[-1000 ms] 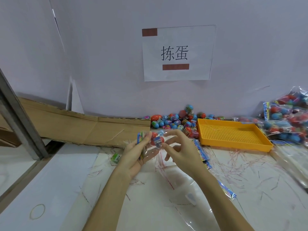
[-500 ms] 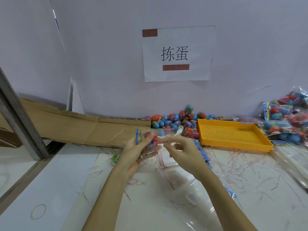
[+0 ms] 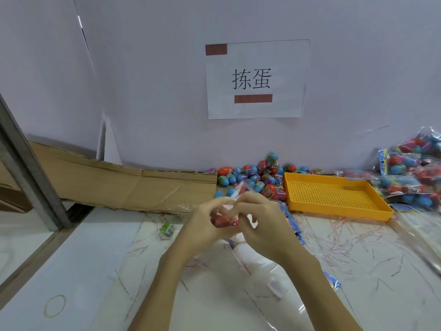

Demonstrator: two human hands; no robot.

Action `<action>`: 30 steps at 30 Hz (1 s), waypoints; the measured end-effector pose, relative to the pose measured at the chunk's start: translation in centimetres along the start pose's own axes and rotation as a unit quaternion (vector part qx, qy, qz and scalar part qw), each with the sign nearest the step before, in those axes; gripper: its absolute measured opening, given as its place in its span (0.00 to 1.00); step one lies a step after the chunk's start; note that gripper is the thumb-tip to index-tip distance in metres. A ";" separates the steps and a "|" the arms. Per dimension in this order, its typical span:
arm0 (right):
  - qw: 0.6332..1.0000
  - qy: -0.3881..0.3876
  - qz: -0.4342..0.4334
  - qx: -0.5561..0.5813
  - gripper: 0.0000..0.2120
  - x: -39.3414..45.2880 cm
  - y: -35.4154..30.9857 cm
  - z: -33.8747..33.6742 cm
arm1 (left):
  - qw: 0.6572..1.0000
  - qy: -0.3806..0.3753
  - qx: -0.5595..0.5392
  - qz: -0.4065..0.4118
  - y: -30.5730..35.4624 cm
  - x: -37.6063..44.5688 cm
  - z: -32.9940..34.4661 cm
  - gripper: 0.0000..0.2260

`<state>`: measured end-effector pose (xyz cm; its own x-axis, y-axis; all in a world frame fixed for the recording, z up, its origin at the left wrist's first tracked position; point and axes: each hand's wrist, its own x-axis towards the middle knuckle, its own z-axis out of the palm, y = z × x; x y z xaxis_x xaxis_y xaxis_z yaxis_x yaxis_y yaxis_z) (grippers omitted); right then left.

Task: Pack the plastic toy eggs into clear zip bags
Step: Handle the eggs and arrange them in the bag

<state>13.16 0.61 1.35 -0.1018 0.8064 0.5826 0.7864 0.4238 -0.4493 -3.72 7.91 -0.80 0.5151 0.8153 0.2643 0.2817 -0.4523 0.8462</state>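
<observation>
Head view, near to far, everything placed off the yellow tray (image 3: 334, 194). Nearest me and left of the tray, my left hand (image 3: 202, 225) and right hand (image 3: 260, 225) meet above the tabletop (image 3: 71, 259), fingers of both curled round one small clear bag (image 3: 236, 189) with a red egg (image 3: 224, 220) inside; blurry, so I can't tell how many eggs are in it or whether the zip is shut. Judging it, I'm closing the bag now. To do it well: left hand keeps the egg low in the bag, right thumb and forefinger pinch the top strip at one end and run along it, pushing air out first, no film caught in the seal. Flat empty bags (image 3: 238, 295) lie under my wrists, nearer than the tray. Loose eggs (image 3: 253, 177) are piled just left of the tray's far corner against the wall. Filled bags (image 3: 410, 177) are stacked right of the tray; the sealed one should go there.
</observation>
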 end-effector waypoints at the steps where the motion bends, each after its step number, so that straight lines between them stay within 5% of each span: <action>1: 1.000 0.015 0.004 -0.009 0.15 0.1 -0.3 -0.2 | 1.000 0.026 0.012 -0.002 0.1 0.0 -0.2 0.22; 9: 0.976 0.169 0.114 0.076 0.13 4.9 0.8 -1.1 | 0.978 0.193 0.016 -0.079 -0.9 0.3 -1.2 0.17; 14: 0.977 -0.065 0.191 -0.062 0.25 7.7 6.0 2.1 | 0.973 0.200 -0.055 -0.099 -0.8 0.3 -1.3 0.22; 18: 0.951 -0.216 0.146 -0.167 0.26 8.8 8.8 4.1 | 0.975 0.175 -0.040 -0.133 -1.0 0.4 -1.2 0.25; 26: 0.970 -0.093 0.153 -0.162 0.12 8.1 10.2 4.3 | 0.982 0.130 -0.043 -0.132 -0.5 0.3 -0.9 0.31; 30: 0.981 0.055 0.184 -0.024 0.10 7.7 7.8 3.9 | 0.983 0.130 -0.024 -0.130 -0.1 0.3 -0.7 0.31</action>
<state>16.14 11.71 -0.34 0.2589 0.8503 0.4582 0.7854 0.0908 -0.6123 -4.19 8.49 -0.46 0.2048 0.9688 0.1396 0.3355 -0.2034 0.9198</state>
